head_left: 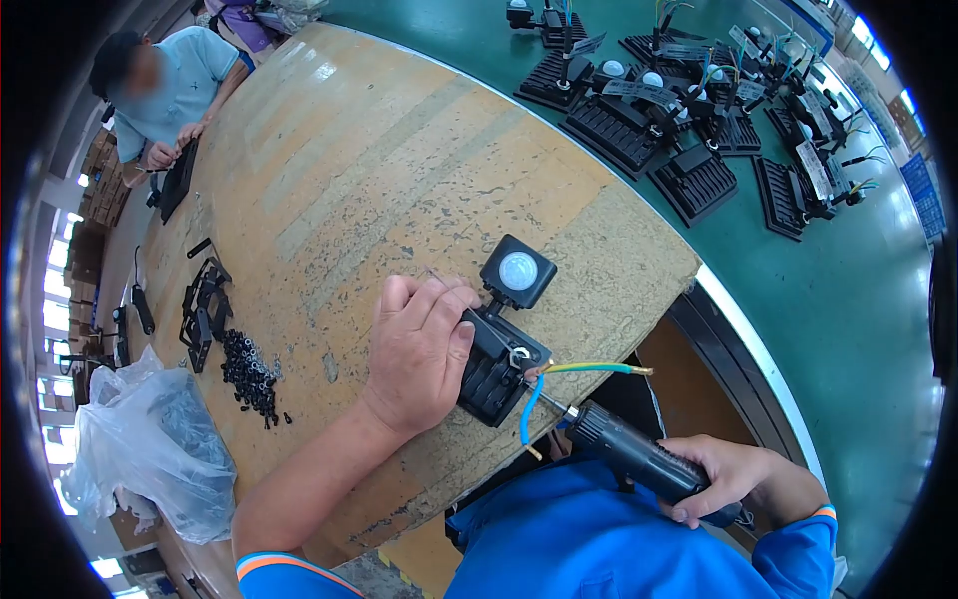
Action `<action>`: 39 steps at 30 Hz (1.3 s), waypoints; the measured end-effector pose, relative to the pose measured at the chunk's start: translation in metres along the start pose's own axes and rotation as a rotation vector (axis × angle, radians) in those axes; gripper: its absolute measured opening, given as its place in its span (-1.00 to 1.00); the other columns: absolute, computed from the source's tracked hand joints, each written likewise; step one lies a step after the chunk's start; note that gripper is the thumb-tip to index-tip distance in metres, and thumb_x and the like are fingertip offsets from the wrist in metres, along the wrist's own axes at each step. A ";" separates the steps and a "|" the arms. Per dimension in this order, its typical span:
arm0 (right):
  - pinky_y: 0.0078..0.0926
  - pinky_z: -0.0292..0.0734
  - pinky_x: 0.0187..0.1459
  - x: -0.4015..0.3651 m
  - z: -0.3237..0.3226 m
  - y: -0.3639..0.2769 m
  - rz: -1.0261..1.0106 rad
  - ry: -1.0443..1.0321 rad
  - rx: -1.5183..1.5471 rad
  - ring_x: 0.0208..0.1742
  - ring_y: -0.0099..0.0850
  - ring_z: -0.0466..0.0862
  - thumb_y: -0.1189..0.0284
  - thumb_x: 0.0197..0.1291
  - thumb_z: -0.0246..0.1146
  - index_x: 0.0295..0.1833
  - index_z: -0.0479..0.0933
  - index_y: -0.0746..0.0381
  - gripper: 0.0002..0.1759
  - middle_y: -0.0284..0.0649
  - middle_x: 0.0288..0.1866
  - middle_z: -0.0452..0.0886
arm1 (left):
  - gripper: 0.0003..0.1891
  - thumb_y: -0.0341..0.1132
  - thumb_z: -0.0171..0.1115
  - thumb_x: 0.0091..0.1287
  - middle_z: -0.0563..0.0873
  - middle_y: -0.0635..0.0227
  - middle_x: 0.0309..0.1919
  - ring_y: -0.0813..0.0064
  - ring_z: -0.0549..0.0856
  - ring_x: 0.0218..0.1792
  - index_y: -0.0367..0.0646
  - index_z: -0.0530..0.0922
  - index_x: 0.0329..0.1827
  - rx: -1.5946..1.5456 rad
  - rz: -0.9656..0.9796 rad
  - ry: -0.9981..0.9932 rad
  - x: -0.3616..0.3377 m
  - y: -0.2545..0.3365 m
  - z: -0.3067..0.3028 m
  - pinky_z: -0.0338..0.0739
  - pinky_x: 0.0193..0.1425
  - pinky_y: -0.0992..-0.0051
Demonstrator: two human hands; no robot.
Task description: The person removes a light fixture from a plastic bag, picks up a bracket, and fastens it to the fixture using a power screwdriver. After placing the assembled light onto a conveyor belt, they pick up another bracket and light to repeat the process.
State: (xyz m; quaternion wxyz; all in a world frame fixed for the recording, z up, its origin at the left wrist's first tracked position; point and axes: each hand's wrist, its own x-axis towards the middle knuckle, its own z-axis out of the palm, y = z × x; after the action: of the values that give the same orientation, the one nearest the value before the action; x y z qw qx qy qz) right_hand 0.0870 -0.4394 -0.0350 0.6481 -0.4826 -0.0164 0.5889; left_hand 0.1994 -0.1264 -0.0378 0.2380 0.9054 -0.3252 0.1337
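Observation:
My left hand (424,349) is closed around a small black floodlight (489,384) with a ribbed back, pressing it against the worn tabletop. A square motion sensor (518,270) with a white dome stands out from the floodlight's far side. Blue and yellow-green wires (589,367) with bare copper ends come out near its right edge. In my right hand (723,474) is a black electric screwdriver (634,454), held level with fingers wrapped round its body. Its bit reaches the floodlight's right side by the wires; the exact contact point is hidden.
Black screws (249,374) and several black brackets (205,309) lie on the left of the table (339,130). A plastic bag (160,449) hangs at the left edge. Across the table a co-worker (180,90) handles a black part. Several finished-looking floodlights (614,130) rest on the green surface (449,30).

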 end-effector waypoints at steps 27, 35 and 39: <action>-0.55 0.52 -0.49 -0.027 0.014 0.046 -0.437 0.198 0.184 -0.55 -0.45 0.60 0.43 -0.05 0.40 0.24 0.14 0.36 -0.22 -0.16 -0.50 0.54 | -0.40 0.07 0.04 0.23 0.46 0.06 0.10 0.05 0.36 0.20 -0.29 0.41 0.13 0.172 0.165 -0.058 -0.002 0.013 -0.020 0.20 0.25 0.14; -0.54 0.52 -0.51 -0.019 0.012 0.042 -0.449 0.226 0.159 -0.58 -0.42 0.59 0.33 -0.12 0.45 0.20 0.19 0.43 -0.17 -0.08 -0.49 0.54 | -0.09 0.19 0.18 0.04 0.46 0.06 -0.12 0.11 0.43 -0.09 -0.36 0.17 0.28 0.169 -0.009 -0.020 -0.006 0.027 0.011 0.25 0.06 0.18; -0.53 0.52 -0.51 -0.011 0.012 0.044 -0.485 0.262 0.177 -0.58 -0.42 0.59 0.31 -0.15 0.45 0.21 0.19 0.43 -0.15 -0.07 -0.50 0.54 | -0.26 0.03 0.23 0.09 0.48 0.07 -0.14 0.09 0.44 -0.09 -0.35 0.22 0.19 0.335 -0.221 0.048 0.002 0.035 0.019 0.28 0.01 0.15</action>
State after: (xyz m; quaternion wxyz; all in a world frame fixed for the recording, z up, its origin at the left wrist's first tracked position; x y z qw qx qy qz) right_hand 0.0432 -0.4479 -0.0509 0.8063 -0.4782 0.0040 0.3482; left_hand 0.1799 -0.1605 -0.0413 0.1052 0.9590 -0.1913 0.1805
